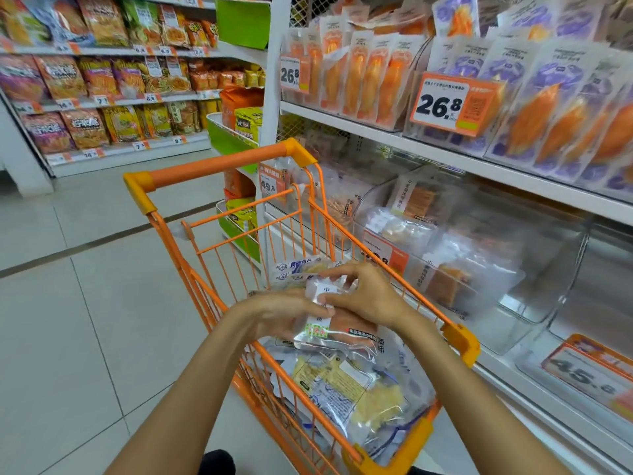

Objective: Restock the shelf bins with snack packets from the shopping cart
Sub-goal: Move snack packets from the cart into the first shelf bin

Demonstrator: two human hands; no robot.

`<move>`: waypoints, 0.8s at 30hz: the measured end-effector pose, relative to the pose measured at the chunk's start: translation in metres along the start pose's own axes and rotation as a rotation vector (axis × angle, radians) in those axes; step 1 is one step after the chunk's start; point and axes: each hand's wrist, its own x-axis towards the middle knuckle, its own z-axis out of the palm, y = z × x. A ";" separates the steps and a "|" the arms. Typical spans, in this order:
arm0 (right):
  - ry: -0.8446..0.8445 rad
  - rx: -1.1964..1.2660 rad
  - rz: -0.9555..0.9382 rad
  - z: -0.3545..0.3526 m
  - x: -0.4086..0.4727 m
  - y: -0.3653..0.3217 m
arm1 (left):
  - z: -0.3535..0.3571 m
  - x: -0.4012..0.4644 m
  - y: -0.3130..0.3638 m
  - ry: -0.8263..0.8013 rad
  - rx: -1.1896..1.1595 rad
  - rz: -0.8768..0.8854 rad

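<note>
**Careful, slippery packets**

Now my left hand and right hand both hold one snack packet above the orange cart. It is shiny, so it could slide from my fingers before reaching the shelf bins.
</note>
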 end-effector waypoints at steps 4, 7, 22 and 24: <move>0.166 0.156 0.113 -0.029 -0.008 -0.005 | -0.012 -0.008 -0.001 -0.016 -0.050 0.068; 0.292 0.309 0.302 -0.048 -0.022 -0.002 | -0.025 -0.012 0.000 0.072 -0.124 0.162; 0.317 0.468 0.283 -0.073 -0.013 0.036 | -0.008 0.045 0.107 0.085 0.215 0.560; 0.438 0.329 0.273 -0.078 -0.003 0.045 | -0.011 0.072 0.124 0.091 0.278 0.591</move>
